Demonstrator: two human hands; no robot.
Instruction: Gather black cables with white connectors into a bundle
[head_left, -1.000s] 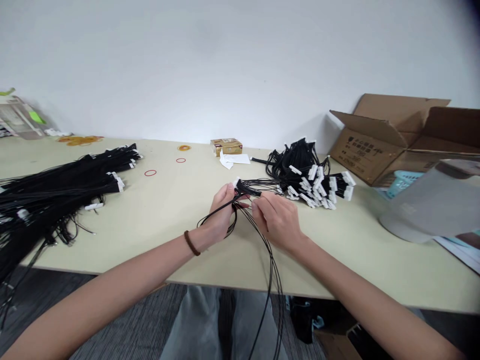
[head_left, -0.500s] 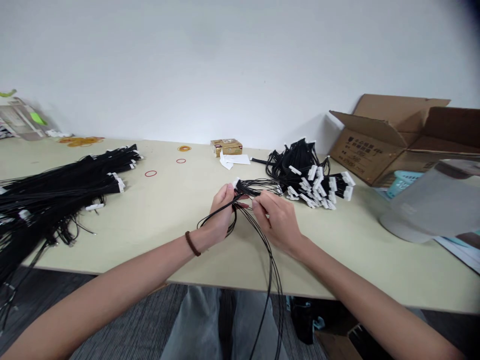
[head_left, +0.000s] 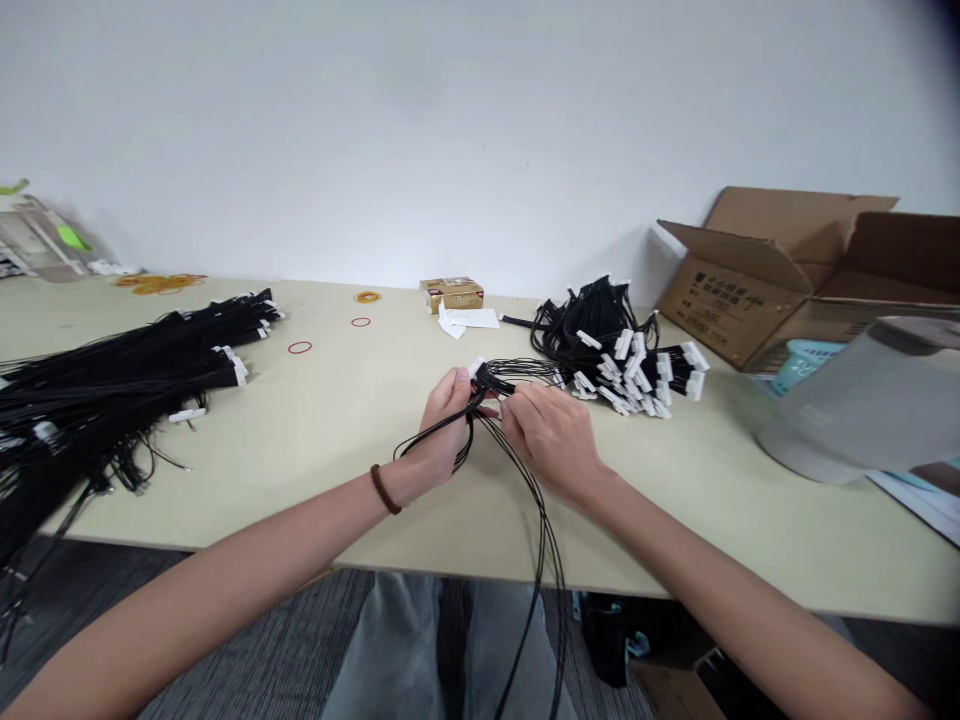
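Note:
Over the middle of the table, my left hand (head_left: 444, 425) is closed on a black wire harness (head_left: 541, 520), close to its white connector (head_left: 476, 368). My right hand (head_left: 551, 430) pinches the same wires just to the right, its fingertips partly hidden. Thin black strands loop under my left hand, and a longer bunch hangs past the table edge over my lap. Beyond my right hand lies a pile of black harnesses (head_left: 596, 320) with several white connectors bunched at its near side.
More black harnesses (head_left: 135, 370) are heaped at the left, some trailing off the edge. Rubber bands (head_left: 300, 347), a gold box (head_left: 452, 294) and white paper (head_left: 472, 318) lie farther back. An open cardboard box (head_left: 739, 290) and a translucent grey container (head_left: 862, 410) stand at the right.
The wires between my hands are gathered into a tighter bunch near the connector. My right hand has shifted very slightly, while my left keeps its place.

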